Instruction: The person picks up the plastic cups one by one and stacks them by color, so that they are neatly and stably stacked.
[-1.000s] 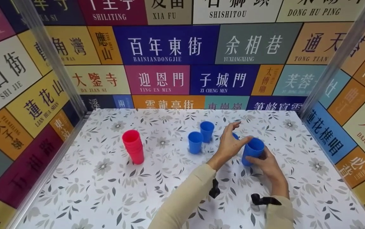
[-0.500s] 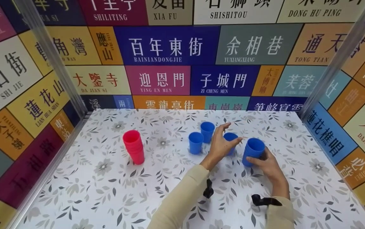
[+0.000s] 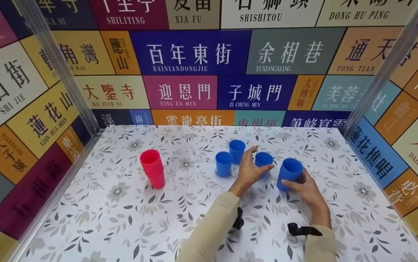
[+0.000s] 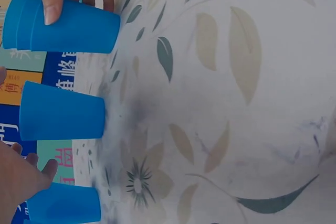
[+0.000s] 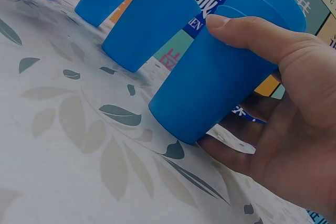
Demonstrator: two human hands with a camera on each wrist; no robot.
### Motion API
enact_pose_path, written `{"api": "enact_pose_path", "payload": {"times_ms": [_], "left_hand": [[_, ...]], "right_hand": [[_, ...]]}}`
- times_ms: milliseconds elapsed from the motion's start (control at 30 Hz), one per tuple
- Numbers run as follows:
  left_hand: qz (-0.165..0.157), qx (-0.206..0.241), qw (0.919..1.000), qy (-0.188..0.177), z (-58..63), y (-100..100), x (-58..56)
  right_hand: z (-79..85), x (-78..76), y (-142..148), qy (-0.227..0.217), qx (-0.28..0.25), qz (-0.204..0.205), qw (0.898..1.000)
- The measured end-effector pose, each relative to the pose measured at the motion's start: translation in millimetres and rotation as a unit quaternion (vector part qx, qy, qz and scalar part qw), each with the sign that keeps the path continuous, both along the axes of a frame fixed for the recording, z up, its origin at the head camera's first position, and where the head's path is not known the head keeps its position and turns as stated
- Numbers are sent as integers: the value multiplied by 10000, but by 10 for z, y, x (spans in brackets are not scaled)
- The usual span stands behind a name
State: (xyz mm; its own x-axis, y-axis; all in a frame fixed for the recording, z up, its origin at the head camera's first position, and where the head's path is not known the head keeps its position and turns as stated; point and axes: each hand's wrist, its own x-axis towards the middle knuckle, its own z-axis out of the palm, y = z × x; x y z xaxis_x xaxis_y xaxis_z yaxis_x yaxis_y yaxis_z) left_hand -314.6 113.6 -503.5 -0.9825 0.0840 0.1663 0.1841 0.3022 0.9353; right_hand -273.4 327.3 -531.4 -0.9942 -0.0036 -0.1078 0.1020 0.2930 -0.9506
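On the right, my right hand (image 3: 309,189) grips a stack of nested blue cups (image 5: 205,77); the thumb lies across the near side, and several rims show at the top. Just left of that stack stands a single blue cup (image 3: 264,159), upright. My left hand (image 3: 248,171) is beside this cup, its fingers extended and spread, with the thumb passing in front of the cup; whether it touches is unclear. Two more blue cups stand behind and left of the left hand, a nearer one (image 3: 223,164) and a farther one (image 3: 237,151).
A stack of red cups (image 3: 152,169) stands on the left part of the table. White cloth with a leaf and flower pattern (image 3: 121,218) covers the tabletop. Panels with printed place names (image 3: 194,51) rise at the back and both sides.
My left hand has moved left, away from the held stack, bringing the single blue cup into fuller view. The right hand stays on its stack of cups.
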Motion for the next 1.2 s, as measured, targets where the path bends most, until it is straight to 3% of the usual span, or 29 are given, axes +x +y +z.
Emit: {"api": "enact_pose_path", "payload": {"times_ms": [300,533,900,1200], "left_hand": [[-19,7,9995,-324,-74,-12,-36],[63,92,9969,-781,-98,-2,-43],[238,-42,9974,-683,-107,133,4],[493,-204,9967,-614,-96,155,3]], "right_hand": [[12,18,-10,80,-82,-14,9999],[-9,33,-12,51,-18,-48,10000],[5,4,5,-87,64,-103,9999],[1,8,-2,74,-141,-19,9999]]}}
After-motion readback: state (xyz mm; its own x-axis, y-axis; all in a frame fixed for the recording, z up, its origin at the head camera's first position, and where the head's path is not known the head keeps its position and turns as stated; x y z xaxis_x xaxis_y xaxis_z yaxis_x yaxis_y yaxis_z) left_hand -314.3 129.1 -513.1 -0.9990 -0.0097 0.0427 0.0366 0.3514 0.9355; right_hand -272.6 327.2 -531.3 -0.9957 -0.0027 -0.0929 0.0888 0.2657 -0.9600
